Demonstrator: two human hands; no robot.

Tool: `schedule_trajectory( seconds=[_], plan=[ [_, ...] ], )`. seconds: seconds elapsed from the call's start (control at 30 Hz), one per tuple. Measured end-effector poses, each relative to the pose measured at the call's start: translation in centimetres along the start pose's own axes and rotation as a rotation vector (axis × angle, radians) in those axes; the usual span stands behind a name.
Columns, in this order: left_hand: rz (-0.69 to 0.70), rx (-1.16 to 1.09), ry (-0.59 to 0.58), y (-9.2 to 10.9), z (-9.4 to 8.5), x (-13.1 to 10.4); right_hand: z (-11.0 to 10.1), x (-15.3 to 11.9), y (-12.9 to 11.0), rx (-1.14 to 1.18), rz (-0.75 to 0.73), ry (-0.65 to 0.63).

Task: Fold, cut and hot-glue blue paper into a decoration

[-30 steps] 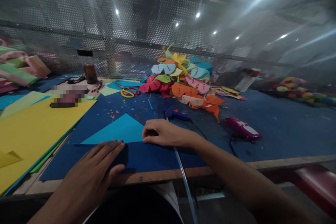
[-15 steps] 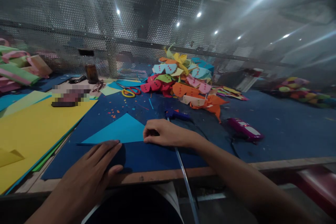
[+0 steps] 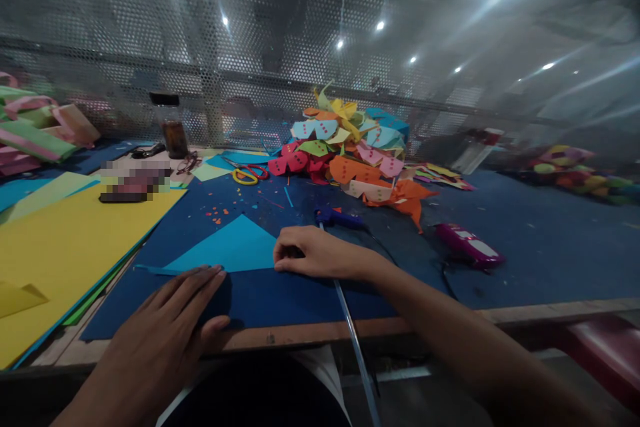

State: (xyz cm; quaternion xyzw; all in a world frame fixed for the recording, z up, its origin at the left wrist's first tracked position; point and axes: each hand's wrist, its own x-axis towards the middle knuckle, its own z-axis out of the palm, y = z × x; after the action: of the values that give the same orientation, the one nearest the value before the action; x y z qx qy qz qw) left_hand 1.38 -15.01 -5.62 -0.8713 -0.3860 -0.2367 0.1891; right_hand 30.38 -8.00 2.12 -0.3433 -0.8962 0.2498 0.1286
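A light blue paper triangle [image 3: 230, 250] lies flat on the dark blue sheet [image 3: 280, 297] at the near edge of the bench [image 3: 525, 312]. The left hand [image 3: 170, 327] rests flat, its fingers [image 3: 203, 279] spread open and touching the triangle's near fold line. The right hand [image 3: 315, 255] presses the triangle's right corner, fingers curled shut against the paper. Beyond the triangle lie a blue glue gun [image 3: 337, 217], scissors [image 3: 247, 175] and a heap of coloured paper shapes [image 3: 350, 153].

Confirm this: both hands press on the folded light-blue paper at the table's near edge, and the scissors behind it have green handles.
Not quite. The head view shows the scissors with yellow and red handles, not green. The left hand and right hand do press on the folded light-blue paper.
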Motion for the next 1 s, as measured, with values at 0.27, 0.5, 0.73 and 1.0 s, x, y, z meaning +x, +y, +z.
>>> schedule_trajectory(
  seconds=[0.27,0.5,0.73,1.0],
  plan=[
    [-0.057,0.057,0.014,0.3,0.1,-1.3,0.1,0.1,0.2,-0.003,-0.005,0.002],
    [-0.040,0.063,0.036,0.6,-0.2,-1.1,0.0,0.0,0.1,0.006,0.017,-0.004],
    [-0.121,0.013,0.023,0.5,-0.4,-1.6,0.0,0.0,0.2,0.009,0.007,-0.007],
    [-0.155,0.007,-0.013,0.3,-0.8,-1.9,0.0,0.0,0.3,0.001,0.013,-0.011]
  ],
)
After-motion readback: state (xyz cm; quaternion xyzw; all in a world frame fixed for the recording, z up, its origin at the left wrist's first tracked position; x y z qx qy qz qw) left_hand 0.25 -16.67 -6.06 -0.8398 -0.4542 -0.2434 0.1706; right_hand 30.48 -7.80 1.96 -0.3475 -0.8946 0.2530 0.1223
